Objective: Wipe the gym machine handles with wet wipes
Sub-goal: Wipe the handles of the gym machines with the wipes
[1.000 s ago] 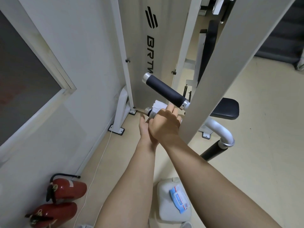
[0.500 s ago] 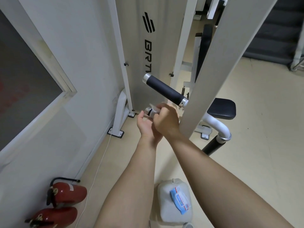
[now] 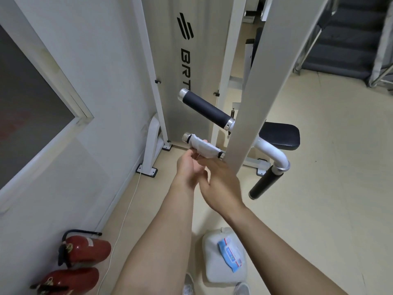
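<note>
Handle (image 3: pixel 187 137), chrome-capped, wrapped in white wet wipe (image 3: pixel 204 148).
Clasped by left hand (image 3: pixel 188 167); right hand (image 3: pixel 223 184) held slack below.

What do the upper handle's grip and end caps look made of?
The upper handle grip is matte black, faintly textured, without glare: likely rubber or foam. Its end cap is shiny silver with bright highlights: probably polished metal, plated plastic possible.

Upper black cylindrical handle grip (image 3: pixel 205 110): we see matt, finely textured rubber between shiny metal rings.
White wet wipe wrapped round the lower handle (image 3: pixel 203 146): soft, creased cloth.
White curved frame tube (image 3: pixel 274 153): glossy painted metal.
Two red fire extinguishers (image 3: pixel 85 254): we note glossy paint.
Blue wipes pack (image 3: pixel 230 255): shiny plastic film.
</note>
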The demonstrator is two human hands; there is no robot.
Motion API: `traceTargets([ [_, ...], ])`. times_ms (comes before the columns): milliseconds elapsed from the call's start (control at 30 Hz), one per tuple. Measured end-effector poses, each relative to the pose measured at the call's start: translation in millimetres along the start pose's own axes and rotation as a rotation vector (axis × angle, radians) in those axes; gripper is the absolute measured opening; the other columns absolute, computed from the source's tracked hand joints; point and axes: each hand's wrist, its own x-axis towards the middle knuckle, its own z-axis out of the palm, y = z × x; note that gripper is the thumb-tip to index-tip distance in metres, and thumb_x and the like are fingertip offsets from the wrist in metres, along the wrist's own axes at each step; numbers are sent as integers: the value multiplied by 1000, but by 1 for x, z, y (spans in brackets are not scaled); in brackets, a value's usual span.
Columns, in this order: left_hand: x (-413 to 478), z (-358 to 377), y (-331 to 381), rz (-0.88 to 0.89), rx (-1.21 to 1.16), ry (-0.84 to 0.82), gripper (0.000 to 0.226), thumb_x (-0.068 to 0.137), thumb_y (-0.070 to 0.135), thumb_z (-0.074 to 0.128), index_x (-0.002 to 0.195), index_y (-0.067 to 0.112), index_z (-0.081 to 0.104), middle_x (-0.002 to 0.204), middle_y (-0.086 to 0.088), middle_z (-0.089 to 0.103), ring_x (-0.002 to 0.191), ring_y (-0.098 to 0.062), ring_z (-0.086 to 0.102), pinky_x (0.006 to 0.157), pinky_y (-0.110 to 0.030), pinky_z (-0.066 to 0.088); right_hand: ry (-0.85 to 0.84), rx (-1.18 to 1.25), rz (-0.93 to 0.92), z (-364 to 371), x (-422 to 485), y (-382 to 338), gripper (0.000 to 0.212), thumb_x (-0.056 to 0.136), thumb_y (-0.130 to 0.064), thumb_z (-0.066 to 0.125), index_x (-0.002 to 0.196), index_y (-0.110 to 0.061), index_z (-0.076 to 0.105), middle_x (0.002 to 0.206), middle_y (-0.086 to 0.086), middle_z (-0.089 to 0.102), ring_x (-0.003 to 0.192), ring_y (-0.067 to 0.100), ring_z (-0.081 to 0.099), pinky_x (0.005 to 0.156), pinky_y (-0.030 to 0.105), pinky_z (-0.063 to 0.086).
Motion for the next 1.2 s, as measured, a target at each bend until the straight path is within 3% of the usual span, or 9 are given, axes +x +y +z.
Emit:
traceTargets([
  [133,5,10,-3,103,-78,151,31,101,17,54,123,-1,65,126,-19,69,105,-32,71,94,-42,57,417,99,-122,-26,-10,6,23,79,-12,56,101,-15,64,102,-1,64,96,20,57,76,41,49],
  [267,0,14,-9,202,-12,56,58,90,49,69,128,5,62,118,-9,69,114,-33,68,97,-46,57,708,40,-86,-57,-4,8,52,73,-14,72,122,-2,57,119,13,58,114,28,51,97,37,41],
  [433,6,16,-14,317,39,26,45,100,27,62,133,-4,56,126,-20,67,119,-36,66,94,-41,59,521,140,160,-83,26,-1,79,70,-49,72,137,-21,40,126,-3,58,111,25,59,93,46,49],
  [600,19,29,-3,202,-97,190,39,103,43,53,119,9,64,117,-16,71,94,-29,73,75,-41,62,368,-32,283,-103,49,3,63,65,-75,64,102,-29,45,91,-11,65,85,25,62,68,35,45],
  [767,23,55,13,106,-138,59,72,75,67,74,127,30,41,134,-8,60,106,-20,64,110,-43,44,435,-149,233,-97,51,11,67,65,-79,61,94,-21,43,82,-5,61,77,32,63,64,40,52],
  [933,44,59,4,66,-142,115,32,89,31,71,70,23,46,58,12,49,50,-5,48,62,-18,44,492,-197,211,-91,53,10,71,67,-80,56,95,-17,43,81,-1,57,73,35,63,60,43,53],
  [1033,51,61,-22,31,-66,102,29,80,26,77,77,21,49,75,6,47,71,-13,50,83,-20,48,463,-193,244,-93,59,13,72,64,-82,55,96,-18,42,84,-2,57,76,35,65,64,44,54],
  [1133,56,71,-13,-71,-43,90,40,89,23,64,61,22,36,50,11,37,41,-9,41,53,-19,45,426,-180,245,-98,59,21,70,64,-83,57,96,-22,41,84,-5,58,79,32,65,65,44,53],
  [1200,56,76,12,-27,39,216,48,90,24,58,51,20,31,37,7,34,31,-15,37,54,-25,37,416,-188,235,-99,60,24,70,66,-83,58,96,-22,42,84,-5,58,80,32,65,66,45,53],
])
